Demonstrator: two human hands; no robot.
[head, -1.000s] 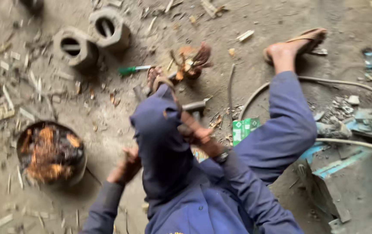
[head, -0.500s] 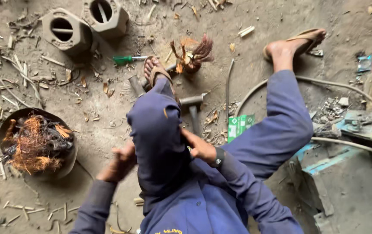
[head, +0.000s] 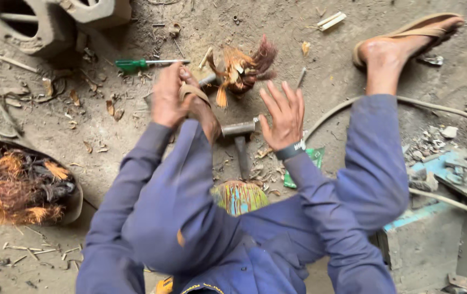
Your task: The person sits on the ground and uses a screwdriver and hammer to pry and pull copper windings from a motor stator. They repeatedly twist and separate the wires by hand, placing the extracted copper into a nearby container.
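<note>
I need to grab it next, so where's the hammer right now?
In the head view, the hammer lies on the dirt floor at centre, between the left hand and right hand, just below the copper wire bundle.

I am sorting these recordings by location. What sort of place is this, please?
Probably a scrap or motor-stripping workshop with a dirt floor: a pan of copper wire, a hammer on the ground and a green-handled screwdriver lie among debris near the left hand.

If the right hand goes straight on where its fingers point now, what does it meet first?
Probably the copper wire bundle on the ground: the open right hand points up-picture toward it, with bare dirt between. Depth is unclear.
</note>
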